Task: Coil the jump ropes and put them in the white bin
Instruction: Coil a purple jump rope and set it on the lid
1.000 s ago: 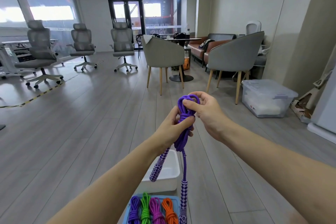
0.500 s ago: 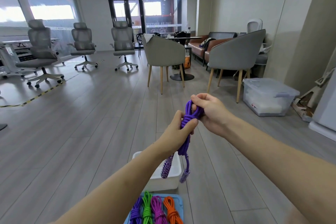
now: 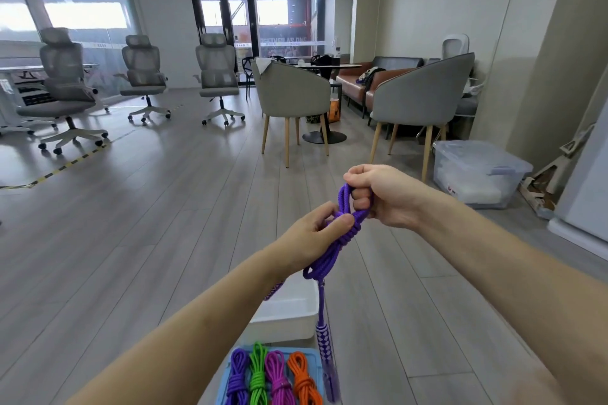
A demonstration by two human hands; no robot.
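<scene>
Head view. Readable writing: none legible. White lettering on the glass band beside the far doors (image 3: pixel 223 26) is too blurred to read; a small red mark on the clear lidded storage box (image 3: pixel 477 174) cannot be made out.

Left hand (image 3: pixel 316 233) pinches the wrapped middle of the purple jump rope (image 3: pixel 339 240), thumb lying across the turns. Right hand (image 3: pixel 378 194) is curled round the top loop of the same rope, fingers through it. Rope is held in mid-air above the floor, bundled, one strand hanging down to a patterned purple-and-white handle (image 3: pixel 324 342); second handle (image 3: pixel 274 289) only partly visible behind the left forearm.

White bin (image 3: pixel 286 316) sits on the floor below the hands, partly hidden by the left forearm. Nearer still, blue tray (image 3: pixel 223 381) holds four coiled ropes side by side: purple (image 3: pixel 237 378), green (image 3: pixel 258 375), magenta (image 3: pixel 278 378), orange (image 3: pixel 304 378).

Around: grey plank floor; two grey armchairs (image 3: pixel 292 99) on wooden legs ahead; three grey office chairs (image 3: pixel 65 82) left; brown sofa (image 3: pixel 355 82) behind; yellow-black floor tape (image 3: pixel 65 168) left.
</scene>
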